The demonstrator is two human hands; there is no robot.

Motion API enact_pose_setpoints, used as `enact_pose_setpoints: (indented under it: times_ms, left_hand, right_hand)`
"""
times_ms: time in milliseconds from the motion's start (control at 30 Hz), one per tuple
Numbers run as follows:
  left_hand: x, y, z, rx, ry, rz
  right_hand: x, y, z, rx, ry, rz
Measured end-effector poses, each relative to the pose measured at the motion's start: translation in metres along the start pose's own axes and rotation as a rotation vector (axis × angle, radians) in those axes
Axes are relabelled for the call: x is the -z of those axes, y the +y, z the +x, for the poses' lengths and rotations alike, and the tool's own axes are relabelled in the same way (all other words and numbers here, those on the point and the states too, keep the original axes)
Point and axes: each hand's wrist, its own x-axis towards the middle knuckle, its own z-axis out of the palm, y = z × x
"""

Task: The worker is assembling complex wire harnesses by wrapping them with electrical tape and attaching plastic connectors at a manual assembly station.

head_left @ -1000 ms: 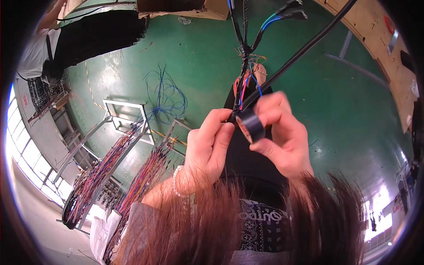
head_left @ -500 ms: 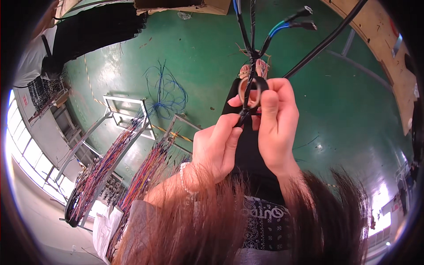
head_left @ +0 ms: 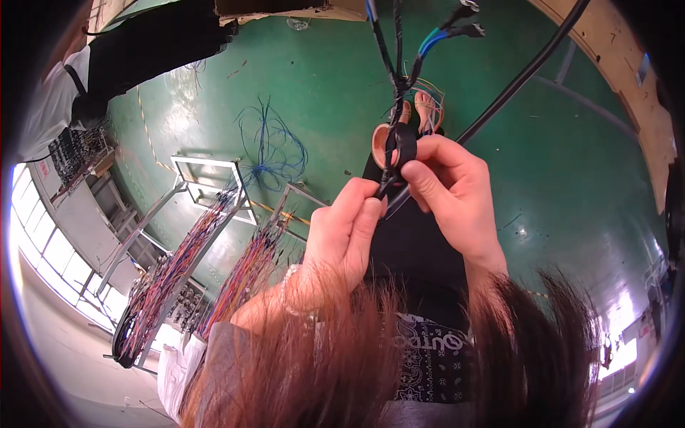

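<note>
A black-wrapped wire harness (head_left: 398, 71) runs down in front of me, splitting at its upper end into several branches. One branch shows blue and green wires (head_left: 432, 41) with dark connectors at the tips. My left hand (head_left: 339, 232) pinches the harness at its lower part between thumb and fingers. Around the harness, just above that pinch, sits a roll of black tape (head_left: 407, 145) with a pale inner core. My right hand (head_left: 460, 196) grips the roll's right side between thumb and fingers. The fingertips partly hide the harness where the tape meets it.
A thick black cable or bar (head_left: 524, 75) slants across the right. To the left, racks hold bundles of coloured wires (head_left: 182, 267) beside a white metal frame (head_left: 246, 192). Loose blue wire (head_left: 267, 153) lies on the green floor. Another person's dark sleeve (head_left: 157, 50) shows at upper left.
Both hands have shifted slightly left with the harness. The tape roll has turned and moved left, and my right hand has changed its grip, thumb now lower beside the roll.
</note>
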Motion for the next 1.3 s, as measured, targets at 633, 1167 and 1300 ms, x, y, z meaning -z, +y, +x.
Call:
enact_pose_setpoints:
  times_ms: [633,1167,1300]
  left_hand:
    - [0.015,0.006,-0.001,0.191,-0.257,-0.587]
    - [0.012,0.019,0.008,0.246,-0.310,-0.659]
    - [0.014,0.020,0.006,0.213,-0.276,-0.584]
  right_hand:
    - [-0.042,0.046,-0.019,-0.092,0.047,0.745]
    - [-0.034,0.050,0.003,0.071,-0.005,1.118]
    - [-0.014,0.043,0.010,0.201,-0.136,0.611]
